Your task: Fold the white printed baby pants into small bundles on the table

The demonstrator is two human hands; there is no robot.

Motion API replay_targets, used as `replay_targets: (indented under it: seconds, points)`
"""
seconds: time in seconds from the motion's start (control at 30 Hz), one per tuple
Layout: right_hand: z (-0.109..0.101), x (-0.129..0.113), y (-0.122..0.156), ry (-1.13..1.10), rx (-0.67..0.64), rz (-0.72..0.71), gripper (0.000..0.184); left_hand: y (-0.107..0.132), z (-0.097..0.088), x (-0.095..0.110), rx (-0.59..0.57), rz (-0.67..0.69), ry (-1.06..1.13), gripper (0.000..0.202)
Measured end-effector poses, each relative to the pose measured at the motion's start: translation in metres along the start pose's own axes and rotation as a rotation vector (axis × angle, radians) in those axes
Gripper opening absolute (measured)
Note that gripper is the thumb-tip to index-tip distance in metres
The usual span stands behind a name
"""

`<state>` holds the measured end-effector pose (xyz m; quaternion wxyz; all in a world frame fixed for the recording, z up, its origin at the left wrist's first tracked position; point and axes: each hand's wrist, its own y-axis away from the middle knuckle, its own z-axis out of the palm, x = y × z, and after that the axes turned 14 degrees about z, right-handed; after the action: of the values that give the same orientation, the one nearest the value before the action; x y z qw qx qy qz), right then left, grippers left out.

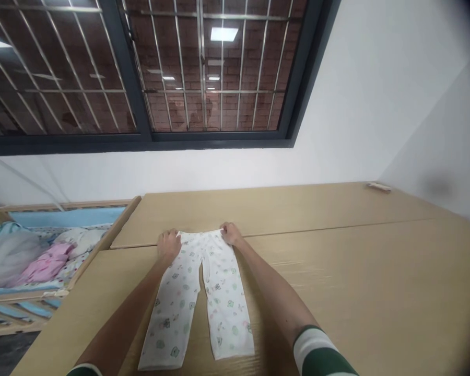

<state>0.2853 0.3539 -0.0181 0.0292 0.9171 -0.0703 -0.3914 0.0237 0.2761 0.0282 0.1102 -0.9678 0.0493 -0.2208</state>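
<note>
**Cotton trousers laid flat: waistband held at both corners**

Cotton infant trousers [201,297], white with a small green print, lie spread on the wooden surface [356,271]. The waistband is at the far end; both legs run back toward the person and lie slightly apart.

Step in hand, as judged: flattening and squaring the garment at its waistband. A next move would call for both waistband corners to be held evenly, so the fabric stays smooth and the legs stay parallel.

Left hand [169,245]: fingers curled and pressed together, resting on the left waistband corner. Whether the fabric is pinched or only pressed down cannot be told.

Right hand [230,233]: fingers bent and closed on the right waistband corner, apparently pinching its edge. Both forearms extend along the outer sides of the legs; striped green-and-white cuffs show at the lower edge.

Surroundings: a cot [43,250] holding pink and pale bedding stands to the left of the surface. A barred window [160,68] is set in the wall beyond.
</note>
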Motion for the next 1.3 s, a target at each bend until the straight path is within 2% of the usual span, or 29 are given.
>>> replay_targets:
  seconds: [0.07,0.13,0.27,0.37,0.47,0.57,0.73,0.8,0.9,1.0,1.13,1.23,1.3]
  points:
    - [-0.003,0.003,-0.004,-0.036,-0.052,0.005,0.007,0.018,-0.003,0.026,0.002,0.054,-0.002,0.032]
    - [-0.008,0.007,-0.008,-0.077,-0.115,0.006,0.003,0.052,-0.002,0.059,-0.071,0.162,0.039,0.03]
    - [-0.017,0.009,-0.015,-0.144,-0.231,0.005,0.007,0.147,0.012,0.129,-0.359,0.358,0.164,0.036]
    - [-0.017,0.008,-0.017,-0.17,-0.265,0.015,0.012,0.2,0.027,0.164,-0.561,0.436,0.146,0.051]
    - [-0.015,0.007,-0.013,-0.188,-0.243,0.021,0.014,0.216,0.036,0.18,-0.64,0.413,0.107,0.052]
    - [-0.014,0.006,-0.006,-0.203,-0.206,0.022,0.014,0.212,0.035,0.181,-0.657,0.402,0.104,0.042]
    - [-0.013,-0.008,0.0,-0.235,-0.118,0.022,0.015,0.205,0.014,0.166,-0.594,0.363,0.161,0.031]
    - [-0.009,-0.021,-0.001,-0.25,-0.083,0.018,0.017,0.207,0.002,0.152,-0.53,0.306,0.229,0.027]
    - [0.002,-0.049,-0.003,-0.256,-0.066,0.005,0.023,0.217,-0.017,0.119,-0.422,0.198,0.32,0.026]
    - [0.023,-0.082,-0.001,-0.243,-0.066,-0.012,0.027,0.235,-0.031,0.077,-0.339,0.078,0.37,0.032]
    - [0.064,-0.121,0.009,-0.205,-0.082,-0.037,0.025,0.264,-0.036,0.021,-0.313,-0.078,0.329,0.037]
    - [0.095,-0.138,0.019,-0.158,-0.091,-0.04,0.023,0.279,-0.036,-0.011,-0.364,-0.201,0.184,0.035]
    - [0.109,-0.143,0.025,-0.116,-0.086,-0.033,0.024,0.283,-0.036,-0.025,-0.417,-0.26,0.124,0.032]
